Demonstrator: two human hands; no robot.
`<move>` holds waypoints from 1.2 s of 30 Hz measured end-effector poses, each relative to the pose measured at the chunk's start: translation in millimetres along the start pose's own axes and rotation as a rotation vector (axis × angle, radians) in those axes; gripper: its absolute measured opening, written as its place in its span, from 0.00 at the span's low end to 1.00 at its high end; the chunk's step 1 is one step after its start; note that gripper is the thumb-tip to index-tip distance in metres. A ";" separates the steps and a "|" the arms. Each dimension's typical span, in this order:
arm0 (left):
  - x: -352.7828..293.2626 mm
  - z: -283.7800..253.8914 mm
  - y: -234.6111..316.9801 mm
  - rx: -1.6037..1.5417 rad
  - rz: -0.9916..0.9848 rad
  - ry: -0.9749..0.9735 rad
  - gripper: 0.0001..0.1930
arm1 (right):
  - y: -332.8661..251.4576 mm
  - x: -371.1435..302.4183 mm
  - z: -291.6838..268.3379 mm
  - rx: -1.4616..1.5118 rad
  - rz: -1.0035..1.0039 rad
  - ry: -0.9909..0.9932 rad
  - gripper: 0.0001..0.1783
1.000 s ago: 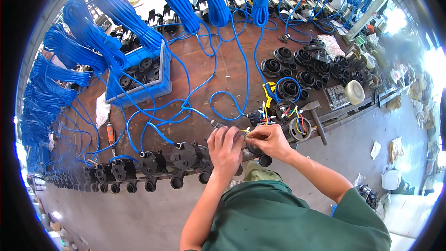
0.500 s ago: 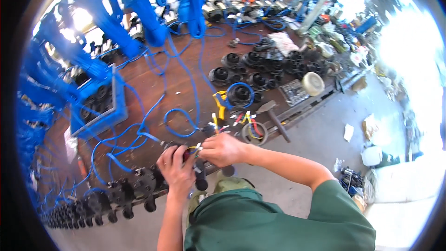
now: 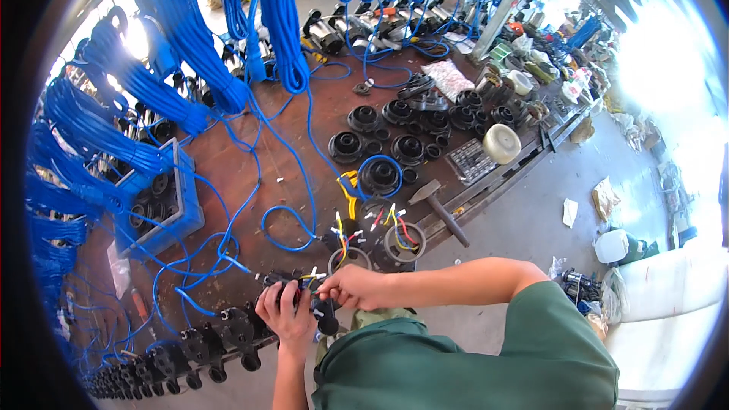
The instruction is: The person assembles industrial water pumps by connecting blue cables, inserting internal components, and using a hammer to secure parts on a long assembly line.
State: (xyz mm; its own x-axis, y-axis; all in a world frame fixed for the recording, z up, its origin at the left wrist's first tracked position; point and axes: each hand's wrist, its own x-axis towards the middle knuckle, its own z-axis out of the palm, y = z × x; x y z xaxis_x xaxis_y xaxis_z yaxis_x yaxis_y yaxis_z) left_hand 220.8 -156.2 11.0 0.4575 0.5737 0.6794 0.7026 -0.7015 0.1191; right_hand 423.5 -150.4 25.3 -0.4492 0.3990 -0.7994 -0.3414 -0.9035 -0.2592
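Note:
My left hand (image 3: 288,311) curls its fingers over a black housing (image 3: 275,278) at the near edge of the workbench. Thin coloured wires (image 3: 310,278) with white ends stick out of the housing, and a blue cable leads to it from the left. Just right of it, my right hand (image 3: 355,287) is closed in a pinch close to the wires. What its fingertips hold is too small to make out. A rounded black part hangs below the fingers. Beyond my right hand stand two round grey housings with red, yellow and white-tipped wires (image 3: 399,228).
On the brown workbench (image 3: 228,159) lie a hammer (image 3: 440,211), a yellow-handled tool (image 3: 348,191), black round parts (image 3: 407,149) and a blue crate (image 3: 171,216). Blue cable bundles (image 3: 178,38) hang along the far and left sides. Black parts (image 3: 201,345) line the near left edge.
The view has shifted. Both hands have come a little nearer to me, and my right hand sits lower beside the housing. The wire ends and grey housings show more plainly now.

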 end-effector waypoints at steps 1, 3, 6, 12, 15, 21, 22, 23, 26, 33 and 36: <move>2.2 0.3 2.2 -0.023 -0.008 -0.007 0.07 | 2.0 2.1 -4.5 0.054 0.016 -0.003 0.12; 3.0 -0.8 1.8 -0.047 -0.014 -0.013 0.06 | 4.8 1.0 -1.2 0.188 0.073 0.000 0.12; 8.8 -1.0 7.0 -0.068 -0.004 -0.033 0.04 | 16.9 -13.3 -2.2 -0.050 -0.193 0.028 0.14; 18.9 -2.1 4.5 -0.138 -0.014 -0.072 0.06 | 6.1 -18.4 -24.2 -1.594 -1.639 0.282 0.11; 17.4 -7.7 0.2 -0.143 0.004 -0.070 0.09 | -5.3 -9.3 -28.2 -1.767 -1.663 0.145 0.13; 2.0 -2.8 -3.8 -0.114 -0.041 0.007 0.05 | 1.4 -25.0 -12.9 -1.987 -1.546 0.149 0.24; -2.9 -6.1 -6.0 -0.143 -0.060 0.004 0.05 | 4.2 -24.1 -7.1 -2.013 -1.518 0.164 0.19; -3.3 -5.2 -4.5 -0.149 -0.052 0.016 0.05 | 6.8 -22.4 -7.5 -1.916 -1.588 0.173 0.14; -12.1 -5.3 -2.9 -0.181 -0.068 0.073 0.07 | 23.7 -21.4 9.5 -1.546 -1.504 0.267 0.04; -23.7 3.5 2.7 -0.209 -0.036 0.089 0.13 | 37.1 -30.8 16.7 -0.467 -0.558 0.348 0.13; -27.9 9.3 3.8 -0.199 -0.037 0.089 0.10 | 18.6 -41.2 16.2 -0.560 -0.429 0.301 0.14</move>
State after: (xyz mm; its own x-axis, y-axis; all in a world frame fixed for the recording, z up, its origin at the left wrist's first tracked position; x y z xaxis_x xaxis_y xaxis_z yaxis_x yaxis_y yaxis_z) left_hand 215.7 -170.9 -14.3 0.3775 0.5673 0.7319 0.5929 -0.7552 0.2796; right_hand 422.3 -181.1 62.2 -0.0999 0.7455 -0.6590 0.0699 -0.6554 -0.7520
